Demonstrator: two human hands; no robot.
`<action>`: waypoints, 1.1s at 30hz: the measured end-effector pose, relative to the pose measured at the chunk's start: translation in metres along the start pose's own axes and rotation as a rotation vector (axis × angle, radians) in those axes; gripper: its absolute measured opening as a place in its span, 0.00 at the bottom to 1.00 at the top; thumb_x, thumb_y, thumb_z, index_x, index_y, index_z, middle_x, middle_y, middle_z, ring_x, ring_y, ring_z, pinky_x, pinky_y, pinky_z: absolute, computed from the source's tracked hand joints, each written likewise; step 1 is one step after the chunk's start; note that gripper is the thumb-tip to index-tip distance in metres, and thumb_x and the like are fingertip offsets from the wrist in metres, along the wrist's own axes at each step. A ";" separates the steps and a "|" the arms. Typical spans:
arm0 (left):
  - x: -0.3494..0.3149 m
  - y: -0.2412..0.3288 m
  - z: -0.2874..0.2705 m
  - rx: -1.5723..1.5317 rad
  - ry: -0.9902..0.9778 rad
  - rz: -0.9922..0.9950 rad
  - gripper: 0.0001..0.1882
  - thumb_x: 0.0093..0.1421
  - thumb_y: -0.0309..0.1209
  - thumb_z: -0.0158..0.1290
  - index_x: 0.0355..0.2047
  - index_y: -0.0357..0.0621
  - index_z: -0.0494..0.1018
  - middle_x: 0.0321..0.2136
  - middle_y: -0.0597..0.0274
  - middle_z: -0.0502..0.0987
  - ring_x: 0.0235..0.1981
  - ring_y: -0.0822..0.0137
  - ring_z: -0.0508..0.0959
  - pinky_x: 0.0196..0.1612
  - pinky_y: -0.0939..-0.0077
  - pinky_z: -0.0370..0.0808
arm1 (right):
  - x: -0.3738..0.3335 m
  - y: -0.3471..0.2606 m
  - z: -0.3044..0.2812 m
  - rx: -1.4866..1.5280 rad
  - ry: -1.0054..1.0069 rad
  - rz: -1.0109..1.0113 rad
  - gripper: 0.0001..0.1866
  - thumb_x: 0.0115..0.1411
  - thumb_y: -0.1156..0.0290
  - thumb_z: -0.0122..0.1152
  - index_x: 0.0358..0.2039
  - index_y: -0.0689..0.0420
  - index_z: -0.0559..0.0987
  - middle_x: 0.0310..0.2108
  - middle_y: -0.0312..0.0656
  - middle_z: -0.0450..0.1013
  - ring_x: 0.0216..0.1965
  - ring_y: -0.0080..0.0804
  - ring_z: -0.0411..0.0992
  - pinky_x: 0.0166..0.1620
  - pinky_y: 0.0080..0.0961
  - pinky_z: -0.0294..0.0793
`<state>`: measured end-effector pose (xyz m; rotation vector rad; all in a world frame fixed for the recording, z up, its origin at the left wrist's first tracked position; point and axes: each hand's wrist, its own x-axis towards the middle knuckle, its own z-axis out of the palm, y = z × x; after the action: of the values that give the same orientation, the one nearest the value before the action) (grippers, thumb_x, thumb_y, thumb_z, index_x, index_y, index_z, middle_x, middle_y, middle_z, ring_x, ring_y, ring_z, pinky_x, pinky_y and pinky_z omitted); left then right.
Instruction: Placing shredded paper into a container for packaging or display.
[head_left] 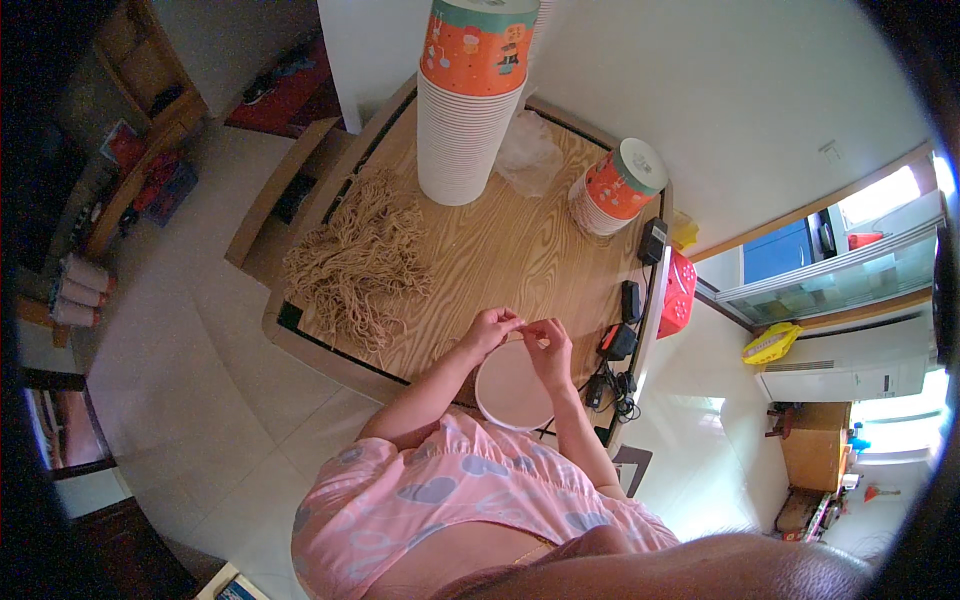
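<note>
Sitting beside right grip (pixel 550 350); white tub (pixel 514 392)

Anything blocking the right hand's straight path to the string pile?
Yes: the left hand sits directly between the right hand and the string pile. The white tub is nearer the body, off that line. Past the left hand, nothing visible blocks it.

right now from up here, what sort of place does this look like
Probably a room in a home: a pale tiled floor surrounds a wood-grain table, which bears a pile of tan strands and a tall stack of paper tubs.
</note>
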<state>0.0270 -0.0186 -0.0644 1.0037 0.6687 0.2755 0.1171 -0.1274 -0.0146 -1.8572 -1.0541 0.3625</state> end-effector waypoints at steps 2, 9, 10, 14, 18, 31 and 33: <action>0.000 -0.001 0.000 0.017 -0.003 0.012 0.05 0.53 0.33 0.54 0.25 0.46 0.73 0.16 0.74 0.68 0.14 0.81 0.63 0.18 0.86 0.59 | 0.000 0.004 -0.001 0.057 -0.023 0.049 0.04 0.47 0.78 0.59 0.26 0.60 0.75 0.25 0.42 0.70 0.27 0.31 0.70 0.32 0.22 0.70; 0.003 -0.006 0.002 0.050 0.013 0.038 0.06 0.53 0.33 0.53 0.24 0.46 0.71 0.16 0.75 0.68 0.15 0.81 0.63 0.18 0.86 0.59 | 0.000 0.012 -0.001 0.062 0.001 0.091 0.04 0.47 0.77 0.60 0.26 0.61 0.75 0.25 0.42 0.70 0.27 0.31 0.71 0.32 0.22 0.71; 0.004 -0.007 0.001 0.049 0.015 0.038 0.06 0.53 0.33 0.53 0.24 0.46 0.71 0.16 0.75 0.68 0.15 0.81 0.63 0.18 0.86 0.59 | 0.000 0.008 0.000 0.021 0.031 0.033 0.04 0.47 0.77 0.60 0.26 0.61 0.75 0.26 0.42 0.70 0.27 0.31 0.71 0.32 0.22 0.70; 0.004 -0.006 0.003 0.019 -0.007 0.096 0.05 0.53 0.31 0.54 0.25 0.45 0.71 0.17 0.73 0.69 0.14 0.82 0.62 0.16 0.87 0.58 | -0.001 0.007 0.000 -0.008 0.038 -0.004 0.04 0.48 0.78 0.60 0.25 0.60 0.75 0.24 0.38 0.69 0.26 0.25 0.69 0.31 0.18 0.69; 0.004 -0.006 0.003 0.003 -0.029 0.118 0.05 0.53 0.31 0.54 0.24 0.45 0.71 0.18 0.73 0.69 0.17 0.83 0.63 0.18 0.87 0.59 | 0.000 0.010 -0.001 0.076 -0.020 0.108 0.03 0.48 0.78 0.60 0.25 0.61 0.75 0.23 0.35 0.70 0.25 0.20 0.66 0.29 0.17 0.67; -0.003 0.002 0.004 -0.022 -0.094 0.107 0.03 0.52 0.26 0.53 0.26 0.41 0.71 0.22 0.68 0.74 0.23 0.79 0.70 0.28 0.84 0.68 | 0.003 0.013 -0.010 -0.043 -0.077 0.174 0.04 0.49 0.76 0.58 0.26 0.60 0.74 0.21 0.38 0.72 0.24 0.22 0.70 0.30 0.21 0.70; -0.001 -0.003 0.005 0.040 -0.035 0.187 0.04 0.54 0.30 0.52 0.24 0.45 0.70 0.16 0.75 0.66 0.17 0.81 0.63 0.20 0.85 0.60 | 0.001 0.016 -0.007 -0.009 -0.062 0.166 0.04 0.49 0.75 0.58 0.26 0.60 0.74 0.22 0.38 0.72 0.24 0.22 0.70 0.30 0.21 0.70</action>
<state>0.0290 -0.0243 -0.0644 1.1092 0.5509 0.4080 0.1308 -0.1337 -0.0239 -1.9578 -0.9458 0.5162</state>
